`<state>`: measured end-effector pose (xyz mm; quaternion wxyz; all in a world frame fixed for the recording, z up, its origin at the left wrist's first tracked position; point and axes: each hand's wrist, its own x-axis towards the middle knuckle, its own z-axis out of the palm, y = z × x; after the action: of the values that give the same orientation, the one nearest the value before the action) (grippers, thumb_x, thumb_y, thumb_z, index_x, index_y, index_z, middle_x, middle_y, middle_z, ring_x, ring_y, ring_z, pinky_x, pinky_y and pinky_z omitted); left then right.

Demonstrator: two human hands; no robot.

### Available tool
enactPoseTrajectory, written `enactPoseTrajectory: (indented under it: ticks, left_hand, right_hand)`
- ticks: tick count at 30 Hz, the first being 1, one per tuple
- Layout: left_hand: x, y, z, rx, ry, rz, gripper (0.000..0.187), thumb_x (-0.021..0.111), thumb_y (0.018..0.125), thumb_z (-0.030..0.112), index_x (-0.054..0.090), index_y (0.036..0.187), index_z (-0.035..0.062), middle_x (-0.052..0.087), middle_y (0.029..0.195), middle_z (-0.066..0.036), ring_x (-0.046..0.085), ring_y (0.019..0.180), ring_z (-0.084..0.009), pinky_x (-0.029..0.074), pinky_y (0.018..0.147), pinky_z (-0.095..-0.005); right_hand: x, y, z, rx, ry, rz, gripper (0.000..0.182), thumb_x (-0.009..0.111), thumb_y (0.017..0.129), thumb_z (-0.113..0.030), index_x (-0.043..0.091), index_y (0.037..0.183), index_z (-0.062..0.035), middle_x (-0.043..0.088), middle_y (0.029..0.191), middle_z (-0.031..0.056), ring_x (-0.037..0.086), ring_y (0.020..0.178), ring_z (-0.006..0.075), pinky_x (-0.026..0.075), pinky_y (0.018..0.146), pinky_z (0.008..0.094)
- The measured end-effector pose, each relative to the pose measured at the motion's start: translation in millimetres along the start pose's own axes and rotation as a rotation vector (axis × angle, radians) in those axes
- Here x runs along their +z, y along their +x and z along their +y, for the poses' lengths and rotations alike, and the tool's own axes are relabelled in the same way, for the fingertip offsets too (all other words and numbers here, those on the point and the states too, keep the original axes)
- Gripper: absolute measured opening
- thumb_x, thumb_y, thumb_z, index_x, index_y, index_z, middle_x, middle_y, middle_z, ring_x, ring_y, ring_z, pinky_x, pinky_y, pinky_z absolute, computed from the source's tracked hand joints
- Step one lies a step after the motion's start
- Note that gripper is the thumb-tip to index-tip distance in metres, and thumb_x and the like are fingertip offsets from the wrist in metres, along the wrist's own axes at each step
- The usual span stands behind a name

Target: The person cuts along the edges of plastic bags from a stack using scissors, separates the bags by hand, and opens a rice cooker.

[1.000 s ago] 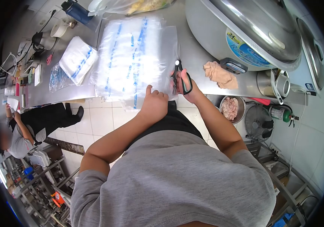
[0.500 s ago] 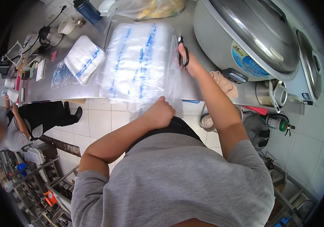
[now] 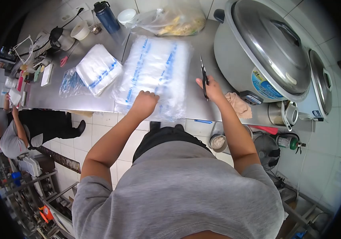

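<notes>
A thick stack of clear plastic bags with blue print (image 3: 160, 59) lies on the metal counter in front of me. My left hand (image 3: 144, 104) is over its near part, fingers curled closed on the crumpled clear plastic; exactly what is pinched is partly hidden. To the right of the stack, my right hand (image 3: 211, 89) grips a pair of black-handled scissors (image 3: 202, 65), blades pointing away from me and apart from the plastic. A smaller folded pile of white bags with blue print (image 3: 98, 69) is left of the stack.
A large lidded pot (image 3: 238, 55) stands at the right, near a beige cloth (image 3: 238, 105). Behind the stack are a filled clear bag (image 3: 178, 24), a white bowl (image 3: 127, 16) and a blue bottle (image 3: 106, 19). Another person (image 3: 17, 131) stands at the far left.
My left hand has moved forward from near my waist onto the stack. The scissors have come away from its right edge, their blades now clear of the plastic. The view has shifted slightly.
</notes>
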<state>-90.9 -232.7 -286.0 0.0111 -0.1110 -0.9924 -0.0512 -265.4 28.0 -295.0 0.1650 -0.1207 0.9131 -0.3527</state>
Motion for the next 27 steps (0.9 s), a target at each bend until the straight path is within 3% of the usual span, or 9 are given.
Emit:
enactPoseTrajectory:
  ticks: [3, 7, 10, 15, 17, 19, 21, 25, 27]
  left_hand:
    - [9.7, -1.2, 3.0, -0.015, -0.202, 0.101, 0.016, 0.068, 0.078, 0.016, 0.056, 0.078, 0.0049, 0.061, 0.077, -0.012, 0.061, 0.078, -0.0317, 0.047, 0.069, -0.0433]
    - [7.7, 8.9, 0.2, -0.178, -0.533, 0.041, 0.028, 0.076, 0.076, 0.021, 0.056, 0.083, 0.0023, 0.060, 0.080, -0.013, 0.061, 0.080, -0.0326, 0.048, 0.070, -0.0408]
    - [1.5, 10.8, -8.5, -0.195, -0.663, -0.047, 0.029, 0.076, 0.078, 0.024, 0.060, 0.088, 0.0023, 0.060, 0.082, -0.013, 0.060, 0.080, -0.0315, 0.049, 0.069, -0.0393]
    - [0.4, -4.9, -58.2, -0.167, -0.916, 0.099, 0.032, 0.075, 0.080, 0.028, 0.065, 0.095, 0.0022, 0.063, 0.090, -0.014, 0.060, 0.085, -0.0309, 0.048, 0.076, -0.0400]
    - [9.9, -7.8, -92.8, -0.154, -0.564, 0.458, 0.029, 0.072, 0.083, 0.025, 0.064, 0.099, 0.0022, 0.063, 0.100, -0.016, 0.059, 0.096, -0.0325, 0.045, 0.086, -0.0418]
    - [2.1, -11.7, -115.2, -0.355, -0.320, 0.573, 0.028, 0.066, 0.087, 0.019, 0.063, 0.108, 0.0012, 0.060, 0.113, -0.021, 0.055, 0.108, -0.0361, 0.041, 0.096, -0.0441]
    - [22.6, -23.8, -131.6, -0.511, -0.518, 0.438, 0.031, 0.063, 0.088, 0.017, 0.062, 0.114, 0.0003, 0.056, 0.121, -0.024, 0.052, 0.115, -0.0379, 0.039, 0.100, -0.0441]
    - [25.3, -39.2, -131.9, -0.585, -0.770, 0.204, 0.041, 0.058, 0.091, 0.017, 0.055, 0.128, -0.0017, 0.053, 0.129, -0.025, 0.052, 0.119, -0.0364, 0.040, 0.101, -0.0410]
    - [19.5, -46.5, -135.9, -0.671, -1.088, 0.044, 0.045, 0.057, 0.092, 0.017, 0.051, 0.133, -0.0015, 0.052, 0.132, -0.025, 0.055, 0.117, -0.0331, 0.043, 0.098, -0.0376]
  right_hand:
    - [-4.6, -7.8, -8.9, 0.105, -0.249, 0.091, 0.069, 0.073, 0.076, -0.056, 0.055, 0.110, 0.0023, 0.066, 0.101, 0.0260, 0.064, 0.100, 0.0390, 0.048, 0.086, 0.0433]
    - [-4.3, 4.8, -23.3, 0.317, -0.573, 0.116, 0.064, 0.075, 0.075, -0.041, 0.051, 0.119, -0.0008, 0.060, 0.118, 0.0201, 0.060, 0.108, 0.0383, 0.049, 0.094, 0.0428]
    - [-1.6, 14.2, -28.9, 0.385, -0.584, 0.087, 0.065, 0.074, 0.076, -0.036, 0.047, 0.123, -0.0003, 0.058, 0.120, 0.0209, 0.058, 0.112, 0.0381, 0.050, 0.093, 0.0423]
    - [12.3, 3.5, -18.2, 0.197, -0.652, 0.224, 0.051, 0.074, 0.076, -0.033, 0.057, 0.110, 0.0001, 0.061, 0.112, 0.0187, 0.060, 0.106, 0.0359, 0.052, 0.087, 0.0426]
    - [16.2, -14.5, -29.5, 0.037, -0.701, 0.377, 0.045, 0.073, 0.078, -0.033, 0.060, 0.105, 0.0001, 0.062, 0.110, 0.0187, 0.061, 0.102, 0.0364, 0.052, 0.086, 0.0437]
    - [28.8, -30.5, -37.3, 0.083, -0.481, 0.297, 0.044, 0.067, 0.084, -0.034, 0.060, 0.109, 0.0018, 0.065, 0.104, 0.0209, 0.063, 0.100, 0.0365, 0.051, 0.085, 0.0424]
    - [45.7, -51.8, -52.2, 0.201, -0.181, 0.141, 0.046, 0.064, 0.086, -0.034, 0.059, 0.113, 0.0031, 0.066, 0.103, 0.0225, 0.064, 0.099, 0.0366, 0.051, 0.086, 0.0414]
    - [74.2, -72.5, -55.9, 0.318, -0.100, 0.141, 0.049, 0.064, 0.087, -0.034, 0.058, 0.116, 0.0056, 0.066, 0.106, 0.0256, 0.063, 0.101, 0.0386, 0.050, 0.088, 0.0416]
    - [81.2, -80.7, -54.6, 0.335, -0.066, 0.199, 0.049, 0.064, 0.086, -0.034, 0.058, 0.115, 0.0059, 0.065, 0.105, 0.0262, 0.063, 0.101, 0.0401, 0.049, 0.089, 0.0422]
